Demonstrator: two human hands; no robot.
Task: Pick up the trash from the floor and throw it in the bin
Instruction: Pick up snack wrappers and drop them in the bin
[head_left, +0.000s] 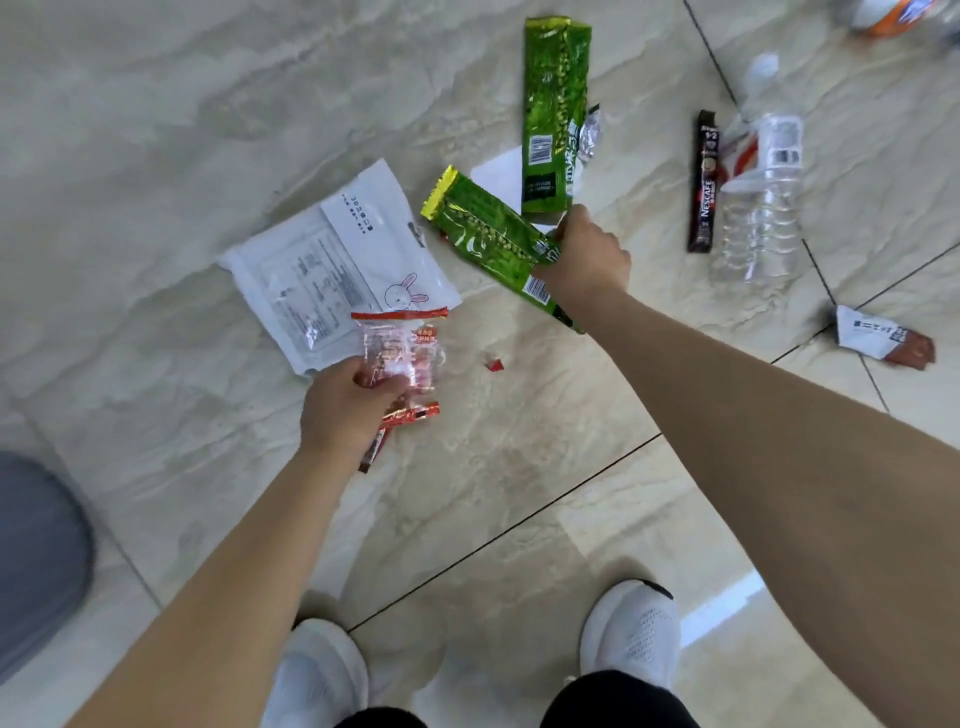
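Both hands gathering wrappers off the tiled floor (156, 130)

Trash lies scattered: white pouch (332, 260), clear bottle (761, 208), upright green packet (553, 114). Right hand (587, 254) has its grip closed on the slanted green packet (488, 234); left hand (348, 405) pinches red-and-clear wrappers (402, 353). Best consolidate before reaching again. No bin visible; fingertips are hidden.

My floor (156, 130) is bright and shiny, with soft shadows, and the picture's edges look bent and blurry.
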